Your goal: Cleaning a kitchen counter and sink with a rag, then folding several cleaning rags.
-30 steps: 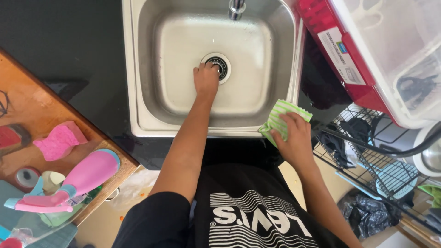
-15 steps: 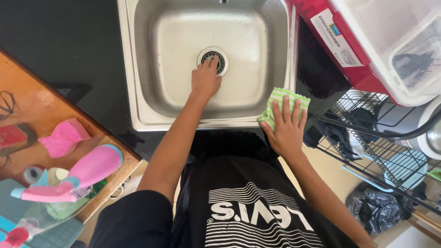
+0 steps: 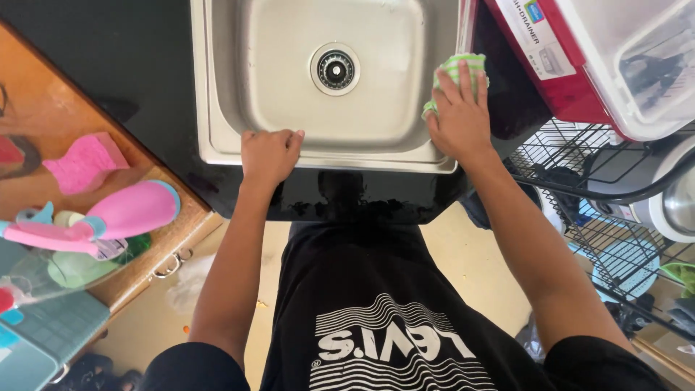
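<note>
Left arm: bare, extends from the near left straight toward the far side, elbow nearly straight.
Left wrist: in line with the forearm, no visible bend.
Left hand [image 3: 270, 153]: palm down, back of the hand facing the camera, fingers curled forward over an edge, knuckles raised; thumb not visible.
Right arm: bare, runs from the near right diagonally toward the far left, longer reach than the left arm.
Right wrist: slightly angled, turning the hand toward the far side.
Right hand [image 3: 457, 114]: palm down, flattened, fingers spread and extended toward the far side, pressing downward; thumb tucked at the left side.
Hand spacing: well apart, the right hand farther away.
</note>
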